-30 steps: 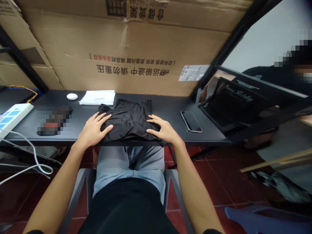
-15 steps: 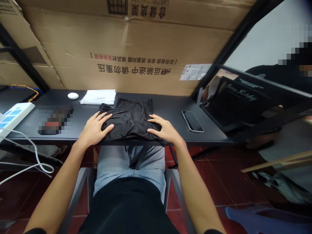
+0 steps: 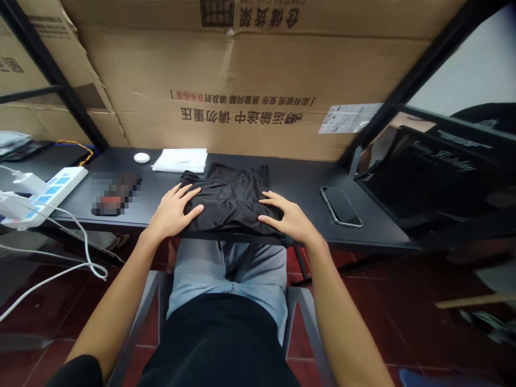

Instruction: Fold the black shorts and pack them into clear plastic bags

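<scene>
A black cloth (image 3: 231,196) lies bunched and wrinkled on the dark table (image 3: 306,177), its near edge at the table's front edge. My left hand (image 3: 175,210) rests on the cloth's left end, fingers spread, with a ring on one finger. On the right end lies my right hand (image 3: 288,216), its fingers apart and touching the fabric. Neither hand has its fingers closed round the cloth.
A phone (image 3: 341,206) lies to the right, beside a black bag (image 3: 435,177). Behind the cloth are a white packet (image 3: 180,160) and a white oval object (image 3: 142,158). A power strip (image 3: 50,196) with white cables is at left; cardboard (image 3: 250,70) stands behind.
The whole view has shifted, so the table and its objects appear further right. Both hands remain spread on the cloth in nearly the same places.
</scene>
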Available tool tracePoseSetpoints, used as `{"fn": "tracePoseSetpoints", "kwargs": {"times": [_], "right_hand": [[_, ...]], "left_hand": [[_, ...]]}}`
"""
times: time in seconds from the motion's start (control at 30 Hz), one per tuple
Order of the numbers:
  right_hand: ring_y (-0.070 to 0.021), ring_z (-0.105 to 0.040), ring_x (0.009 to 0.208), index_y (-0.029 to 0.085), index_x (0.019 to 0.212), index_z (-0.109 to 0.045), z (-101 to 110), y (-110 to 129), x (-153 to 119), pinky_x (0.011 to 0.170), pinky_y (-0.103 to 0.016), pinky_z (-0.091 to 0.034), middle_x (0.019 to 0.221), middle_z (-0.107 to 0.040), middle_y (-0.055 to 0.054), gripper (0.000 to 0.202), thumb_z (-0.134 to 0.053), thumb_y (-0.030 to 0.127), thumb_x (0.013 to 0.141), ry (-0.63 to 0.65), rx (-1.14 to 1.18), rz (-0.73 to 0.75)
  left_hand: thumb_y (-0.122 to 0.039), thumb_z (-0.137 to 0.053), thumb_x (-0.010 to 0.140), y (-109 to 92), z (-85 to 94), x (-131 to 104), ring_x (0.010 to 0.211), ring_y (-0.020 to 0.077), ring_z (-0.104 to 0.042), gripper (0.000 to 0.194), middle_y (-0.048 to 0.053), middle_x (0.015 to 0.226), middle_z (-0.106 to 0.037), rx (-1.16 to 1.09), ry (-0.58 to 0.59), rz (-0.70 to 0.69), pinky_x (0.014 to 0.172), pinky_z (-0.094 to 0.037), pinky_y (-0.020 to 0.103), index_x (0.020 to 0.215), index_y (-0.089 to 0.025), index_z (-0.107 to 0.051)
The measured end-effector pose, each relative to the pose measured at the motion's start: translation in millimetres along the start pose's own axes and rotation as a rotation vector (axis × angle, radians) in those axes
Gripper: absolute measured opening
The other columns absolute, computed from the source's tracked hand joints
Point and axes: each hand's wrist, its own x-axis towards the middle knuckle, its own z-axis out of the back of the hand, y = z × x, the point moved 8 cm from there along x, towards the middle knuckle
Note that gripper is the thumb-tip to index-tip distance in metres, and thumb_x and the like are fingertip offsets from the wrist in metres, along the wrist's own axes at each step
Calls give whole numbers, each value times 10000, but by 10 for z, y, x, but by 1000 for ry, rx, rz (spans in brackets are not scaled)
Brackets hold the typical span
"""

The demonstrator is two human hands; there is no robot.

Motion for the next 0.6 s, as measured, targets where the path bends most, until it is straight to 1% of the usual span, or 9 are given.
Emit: {"fn": "tracePoseSetpoints", "kwargs": {"times": [0.1, 0.17, 0.23, 0.3, 0.37, 0.43, 0.47, 0.53, 0.6], "right_hand": [[-394, -658, 1541, 315, 1358, -824, 85, 29, 20, 1345, -654, -494, 1601, -733, -108, 432, -819, 566, 1007, -55, -12, 12], [-382, -715, 1455, 305, 1321, -828, 225, 28, 126, 1294, -636, -549, 1540, -763, -121, 395, -791, 562, 1024, -147, -35, 33], [-379, -736, 1400, 291, 1320, -826, 386, -12, 335, 1239, -620, -596, 1486, -777, -136, 381, -757, 541, 1041, -245, -73, 54], [-385, -740, 1370, 273, 1403, -798, 484, -111, 641, 1209, -618, -615, 1484, -767, -153, 420, -711, 502, 1061, -282, -134, 48], [-401, -724, 1382, 236, 1465, -773, 479, -240, 989, 1242, -627, -581, 1500, -749, -180, 463, -690, 456, 1067, -233, -236, 29], [-417, -704, 1397, 202, 1448, -783, 413, -389, 1291, 1255, -639, -562, 1468, -751, -200, 462, -713, 423, 1049, -150, -328, -18], [-416, -709, 1379, 200, 1397, -807, 374, -454, 1404, 1242, -634, -570, 1422, -765, -197, 424, -730, 412, 1037, -113, -354, -41], [-409, -730, 1312, 200, 1243, -852, 311, -543, 1543, 1205, -624, -591, 1308, -789, -186, 310, -759, 389, 1014, -64, -367, -72], [-402, -745, 1244, 201, 1110, -857, 296, -556, 1578, 1180, -624, -596, 1232, -792, -179, 219, -763, 369, 1004, -66, -344, -67]], "left_hand": [[-701, -592, 1088, -12, 118, -6, 1717, 402, -413, 754, 107, 1863, -435, -28, -28, 18, 1405, -373, 626, 1739, -322, -558], [-693, -655, 1056, -29, 296, 81, 1696, 412, -437, 781, 116, 1859, -433, -38, -107, 33, 1395, -389, 622, 1738, -326, -554], [-656, -698, 1037, -70, 488, 288, 1649, 415, -488, 779, 121, 1799, -513, -31, -198, 33, 1378, -411, 615, 1727, -321, -564], [-580, -698, 1048, -151, 564, 627, 1568, 395, -565, 743, 127, 1687, -627, -25, -206, -9, 1346, -448, 578, 1718, -286, -570], [-509, -682, 1054, -215, 535, 1027, 1473, 379, -633, 676, 155, 1590, -693, -7, -187, -33, 1295, -487, 541, 1662, -219, -629], [-458, -716, 1026, -237, 388, 1404, 1347, 365, -697, 603, 163, 1473, -755, 25, -109, -27, 1208, -537, 508, 1567, -191, -712], [-424, -735, 1007, -232, 297, 1557, 1299, 362, -714, 548, 159, 1404, -783, 45, -66, -14, 1179, -545, 501, 1502, -190, -758], [-344, -751, 975, -216, 128, 1764, 1216, 354, -731, 417, 149, 1284, -818, 64, 8, -9, 1123, -556, 491, 1357, -195, -831], [-271, -732, 957, -212, 40, 1843, 1150, 340, -733, 308, 147, 1206, -824, 53, 32, -42, 1078, -559, 482, 1226, -195, -861]]}}
